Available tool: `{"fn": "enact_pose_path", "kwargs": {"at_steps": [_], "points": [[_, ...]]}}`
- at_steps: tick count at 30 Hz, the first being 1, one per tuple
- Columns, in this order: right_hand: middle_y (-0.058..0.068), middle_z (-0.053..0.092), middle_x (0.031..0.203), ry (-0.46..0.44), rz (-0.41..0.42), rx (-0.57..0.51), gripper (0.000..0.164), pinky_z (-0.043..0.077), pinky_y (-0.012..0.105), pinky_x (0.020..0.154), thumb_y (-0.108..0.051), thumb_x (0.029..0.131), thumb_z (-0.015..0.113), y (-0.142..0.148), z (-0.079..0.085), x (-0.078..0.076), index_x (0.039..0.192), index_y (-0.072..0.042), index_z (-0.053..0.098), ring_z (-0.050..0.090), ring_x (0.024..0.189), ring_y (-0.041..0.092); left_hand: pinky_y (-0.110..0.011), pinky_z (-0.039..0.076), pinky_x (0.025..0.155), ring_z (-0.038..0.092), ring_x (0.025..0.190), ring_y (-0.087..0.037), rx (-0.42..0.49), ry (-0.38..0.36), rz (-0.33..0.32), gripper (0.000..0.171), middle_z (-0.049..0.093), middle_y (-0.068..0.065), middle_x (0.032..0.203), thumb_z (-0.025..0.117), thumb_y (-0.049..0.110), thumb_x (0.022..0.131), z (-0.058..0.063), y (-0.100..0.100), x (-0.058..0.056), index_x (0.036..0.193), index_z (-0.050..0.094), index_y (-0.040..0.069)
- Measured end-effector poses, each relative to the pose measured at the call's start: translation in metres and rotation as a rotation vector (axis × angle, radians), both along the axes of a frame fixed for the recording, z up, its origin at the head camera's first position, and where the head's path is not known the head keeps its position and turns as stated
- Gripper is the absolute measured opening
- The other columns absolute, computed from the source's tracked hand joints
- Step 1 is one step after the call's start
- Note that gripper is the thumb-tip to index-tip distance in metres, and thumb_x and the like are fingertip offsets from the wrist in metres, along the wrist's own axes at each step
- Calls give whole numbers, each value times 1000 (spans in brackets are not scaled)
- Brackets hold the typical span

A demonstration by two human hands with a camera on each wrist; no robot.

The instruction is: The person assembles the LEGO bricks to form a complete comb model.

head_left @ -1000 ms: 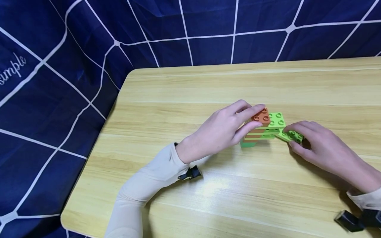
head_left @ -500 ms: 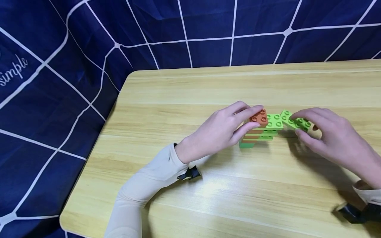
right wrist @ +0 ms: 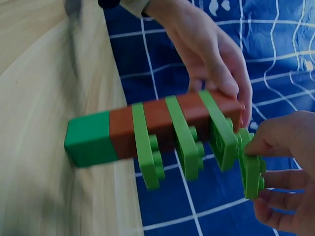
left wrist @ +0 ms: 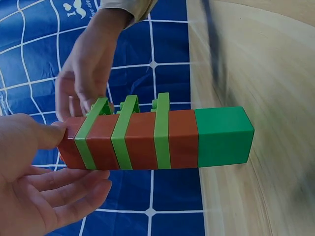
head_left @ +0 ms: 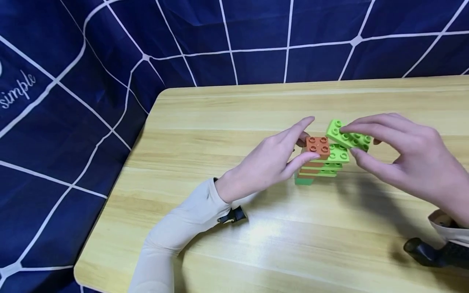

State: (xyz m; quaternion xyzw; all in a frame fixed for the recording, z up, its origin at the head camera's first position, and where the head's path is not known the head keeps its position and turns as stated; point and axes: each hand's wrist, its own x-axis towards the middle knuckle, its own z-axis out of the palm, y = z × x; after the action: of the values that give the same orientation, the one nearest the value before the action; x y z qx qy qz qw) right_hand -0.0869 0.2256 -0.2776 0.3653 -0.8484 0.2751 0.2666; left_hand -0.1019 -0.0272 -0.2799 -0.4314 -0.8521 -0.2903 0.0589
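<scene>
A tower of toy building bricks (head_left: 318,168) stands on the table, a dark green brick (left wrist: 225,136) at its base. Above it, orange bricks alternate with light green plates that stick out to the right. My left hand (head_left: 266,159) holds the tower at its topmost orange brick (head_left: 317,147), thumb (left wrist: 50,135) on one side and fingers on the other, index finger raised. A loose light green plate (head_left: 336,132) is pinched in my right hand (head_left: 406,150), tilted, above and right of the tower's top. In the right wrist view this plate (right wrist: 251,177) overlaps the tower's upper end.
The wooden table (head_left: 220,114) has a rounded far-left corner. Dark blue cloth with white lines (head_left: 256,36) hangs behind it and along its left side. A black wrist camera mount (head_left: 232,214) is strapped under the left sleeve; another (head_left: 425,252) sits at the right sleeve.
My right hand has lifted the light green plate from beside the tower's lower part up and leftward to its top. My left index finger has risen off the top orange brick.
</scene>
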Motion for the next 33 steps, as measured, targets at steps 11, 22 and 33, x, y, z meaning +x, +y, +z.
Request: {"fn": "enact_pose_path", "kwargs": {"at_steps": [11, 22, 33], "points": [[9, 68, 114, -63, 57, -63, 31, 39, 12, 98, -14, 84, 72, 3, -9, 4, 115, -8, 72, 60, 109, 16, -15, 46, 93, 64, 103, -14, 70, -24, -36, 60, 67, -10, 112, 59, 23, 98, -5, -1, 1, 142, 31, -7], [15, 59, 130, 10, 228, -39, 41, 41, 41, 102, -15, 81, 77, 38, -89, -38, 121, -9, 69, 53, 117, 36, -10, 47, 85, 63, 97, -12, 174, -61, -114, 50, 65, -11, 114, 61, 15, 96, -6, -1, -4, 137, 44, -6], [12, 57, 132, 41, 188, 9, 42, 41, 43, 102, -16, 82, 75, 48, -97, -41, 123, -13, 68, 52, 118, 35, -14, 40, 97, 57, 106, -12, 127, -67, -119, 51, 61, -7, 118, 58, 21, 98, 0, 0, -3, 142, 43, -1]]}}
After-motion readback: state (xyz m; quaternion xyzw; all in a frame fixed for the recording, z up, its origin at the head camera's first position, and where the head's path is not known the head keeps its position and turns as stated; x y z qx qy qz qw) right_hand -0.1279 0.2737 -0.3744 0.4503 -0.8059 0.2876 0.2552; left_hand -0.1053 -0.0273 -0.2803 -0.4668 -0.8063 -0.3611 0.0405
